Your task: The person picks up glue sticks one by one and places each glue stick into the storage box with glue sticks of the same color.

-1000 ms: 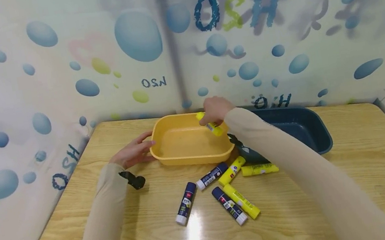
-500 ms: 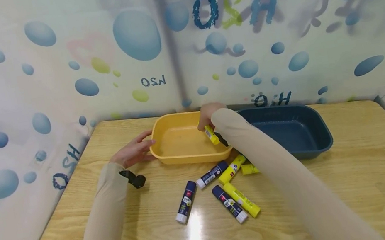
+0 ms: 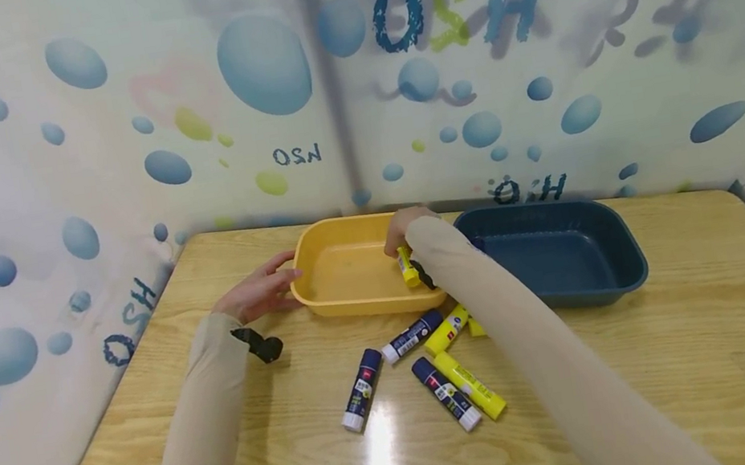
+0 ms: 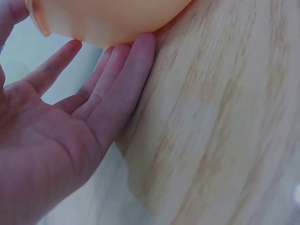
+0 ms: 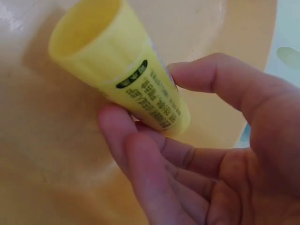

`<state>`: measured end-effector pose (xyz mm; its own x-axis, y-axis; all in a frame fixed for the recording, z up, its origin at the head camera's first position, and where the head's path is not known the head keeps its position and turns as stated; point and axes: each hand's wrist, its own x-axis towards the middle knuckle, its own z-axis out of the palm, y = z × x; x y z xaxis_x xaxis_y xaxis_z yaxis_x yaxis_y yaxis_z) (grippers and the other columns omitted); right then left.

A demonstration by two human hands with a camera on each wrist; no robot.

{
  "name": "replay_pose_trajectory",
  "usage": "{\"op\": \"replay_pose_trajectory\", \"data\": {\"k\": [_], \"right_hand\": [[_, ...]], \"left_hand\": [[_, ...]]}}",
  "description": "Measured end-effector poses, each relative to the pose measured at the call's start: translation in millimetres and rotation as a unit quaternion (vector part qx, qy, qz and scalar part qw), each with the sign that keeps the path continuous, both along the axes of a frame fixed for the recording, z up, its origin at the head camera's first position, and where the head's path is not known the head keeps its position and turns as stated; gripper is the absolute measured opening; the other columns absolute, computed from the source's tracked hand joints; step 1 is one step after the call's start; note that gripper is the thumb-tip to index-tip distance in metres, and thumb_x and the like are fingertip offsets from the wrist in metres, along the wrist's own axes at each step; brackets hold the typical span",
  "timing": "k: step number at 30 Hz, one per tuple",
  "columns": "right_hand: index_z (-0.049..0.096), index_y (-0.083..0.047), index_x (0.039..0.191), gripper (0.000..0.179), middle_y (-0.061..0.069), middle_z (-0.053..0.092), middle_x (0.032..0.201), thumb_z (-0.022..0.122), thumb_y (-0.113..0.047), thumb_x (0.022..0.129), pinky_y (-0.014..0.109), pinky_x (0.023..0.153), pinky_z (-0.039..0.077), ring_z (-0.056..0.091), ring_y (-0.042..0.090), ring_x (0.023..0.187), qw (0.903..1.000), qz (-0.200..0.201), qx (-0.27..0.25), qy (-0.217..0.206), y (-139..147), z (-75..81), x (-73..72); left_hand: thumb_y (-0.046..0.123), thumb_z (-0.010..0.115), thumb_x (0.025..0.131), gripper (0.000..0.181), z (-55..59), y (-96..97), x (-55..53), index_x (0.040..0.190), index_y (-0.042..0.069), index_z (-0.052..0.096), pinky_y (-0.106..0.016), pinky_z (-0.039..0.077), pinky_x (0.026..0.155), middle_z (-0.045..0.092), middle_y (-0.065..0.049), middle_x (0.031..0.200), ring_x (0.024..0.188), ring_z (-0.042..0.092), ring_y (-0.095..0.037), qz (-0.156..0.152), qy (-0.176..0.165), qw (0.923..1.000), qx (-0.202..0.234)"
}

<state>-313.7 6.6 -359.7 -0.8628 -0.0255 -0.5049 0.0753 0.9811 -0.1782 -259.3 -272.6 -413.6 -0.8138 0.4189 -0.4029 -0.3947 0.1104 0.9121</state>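
Note:
My right hand [image 3: 404, 228] pinches a yellow glue stick [image 3: 408, 269] at the right end of the orange-yellow plastic basin [image 3: 365, 306]. In the right wrist view, thumb and fingers grip the glue stick [image 5: 140, 84] around its printed label, tilted above the basin floor. My left hand [image 3: 258, 293] rests at the basin's left end. In the left wrist view, the fingers of the left hand [image 4: 61, 136] are mostly straight, their tips touching the outer wall of the basin [image 4: 112, 21], with the thumb at its rim.
A dark blue basin [image 3: 590, 292] stands right of the orange-yellow one. In front lie navy glue sticks [image 3: 361, 390] with white ends and yellow glue sticks [image 3: 471, 385]; one is partly behind the right sleeve [image 3: 533, 321]. A patterned curtain [image 3: 203, 88] hangs behind the wooden table [image 3: 291, 457].
My right hand has lowered the yellow glue stick into the right end of the orange-yellow basin, turning it more upright in the head view. The left hand has stayed put.

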Motion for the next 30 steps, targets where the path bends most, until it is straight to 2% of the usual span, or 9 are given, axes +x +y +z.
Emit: {"op": "replay_pose_trajectory", "data": {"k": [4,7,9,11,13,17,23,27,30], "right_hand": [[0.066,-0.008,0.101,0.031,0.005,0.057,0.093,0.073,-0.029,0.079,0.026,0.064,0.047,0.054,0.019,0.079,0.9999,-0.008,-0.001,-0.015,2,-9.1,-5.6],[0.066,-0.009,0.105,0.034,0.006,0.059,0.097,0.076,-0.028,0.078,0.029,0.069,0.051,0.056,0.021,0.083,0.9984,-0.043,-0.023,-0.029,3,-14.4,-7.3],[0.065,-0.01,0.107,0.036,0.006,0.059,0.099,0.077,-0.027,0.078,0.031,0.071,0.052,0.056,0.022,0.086,0.998,-0.049,-0.027,-0.029,5,-15.7,-6.9],[0.065,-0.009,0.107,0.036,0.006,0.058,0.1,0.076,-0.028,0.078,0.03,0.072,0.051,0.055,0.022,0.087,0.9991,-0.032,-0.022,-0.015,7,-12.5,-4.7],[0.066,-0.009,0.104,0.034,0.006,0.058,0.098,0.075,-0.03,0.078,0.027,0.07,0.049,0.054,0.021,0.086,0.9999,0.003,-0.005,0.01,9,-7.0,-2.3],[0.067,-0.01,0.1,0.029,0.004,0.059,0.093,0.071,-0.032,0.081,0.024,0.061,0.045,0.052,0.017,0.075,0.9981,0.042,0.002,0.046,13,9.0,3.8],[0.065,-0.007,0.103,0.031,0.007,0.066,0.094,0.07,-0.032,0.085,0.018,0.049,0.047,0.052,0.01,0.049,0.9974,0.051,-0.032,0.04,15,29.6,14.9],[0.064,-0.006,0.105,0.035,0.006,0.068,0.09,0.07,-0.035,0.085,0.017,0.045,0.042,0.048,0.009,0.044,0.996,0.072,-0.03,0.043,14,37.3,23.0],[0.062,-0.007,0.107,0.037,0.003,0.064,0.079,0.07,-0.036,0.085,0.018,0.045,0.039,0.045,0.009,0.044,0.9951,0.086,-0.027,0.043,15,40.4,28.0]], "left_hand": [[0.014,0.05,0.101,0.063,-0.9,2.4,0.3,0.154,0.015,0.017,-0.05,0.045,0.096,0.022,-0.016,0.154,0.126,0.042,-0.033,0.001,0.002,1.0,0.001],[0.014,0.05,0.101,0.063,-1.4,3.3,1.5,0.154,0.014,0.016,-0.05,0.046,0.096,0.022,-0.017,0.154,0.124,0.043,-0.033,0.001,0.003,1.0,-0.002],[0.014,0.049,0.101,0.063,-1.7,3.6,2.1,0.154,0.015,0.016,-0.05,0.045,0.096,0.021,-0.017,0.154,0.124,0.044,-0.032,0.001,0.0,1.0,-0.002],[0.014,0.05,0.101,0.064,-2.0,3.9,2.3,0.154,0.015,0.015,-0.05,0.046,0.096,0.021,-0.018,0.154,0.123,0.045,-0.032,0.001,-0.001,1.0,-0.001],[0.014,0.049,0.101,0.064,-2.4,4.1,1.7,0.154,0.015,0.015,-0.05,0.046,0.096,0.021,-0.018,0.154,0.123,0.045,-0.031,0.001,0.0,1.0,0.001],[0.014,0.049,0.101,0.064,-3.2,4.7,-0.1,0.154,0.014,0.015,-0.049,0.046,0.096,0.021,-0.018,0.154,0.123,0.044,-0.031,-0.004,0.007,1.0,0.004],[0.014,0.049,0.102,0.063,-4.8,2.5,-1.7,0.154,0.014,0.015,-0.049,0.046,0.096,0.021,-0.018,0.154,0.125,0.042,-0.032,-0.013,0.01,0.9999,0.0],[0.014,0.05,0.102,0.064,-3.8,-0.2,-2.6,0.154,0.013,0.014,-0.049,0.045,0.097,0.02,-0.019,0.154,0.125,0.042,-0.033,-0.016,0.01,0.9998,-0.003],[0.015,0.051,0.1,0.065,-1.6,-0.3,-3.6,0.154,0.013,0.014,-0.051,0.044,0.097,0.02,-0.021,0.153,0.124,0.043,-0.034,-0.016,0.008,0.9998,-0.007]]}}
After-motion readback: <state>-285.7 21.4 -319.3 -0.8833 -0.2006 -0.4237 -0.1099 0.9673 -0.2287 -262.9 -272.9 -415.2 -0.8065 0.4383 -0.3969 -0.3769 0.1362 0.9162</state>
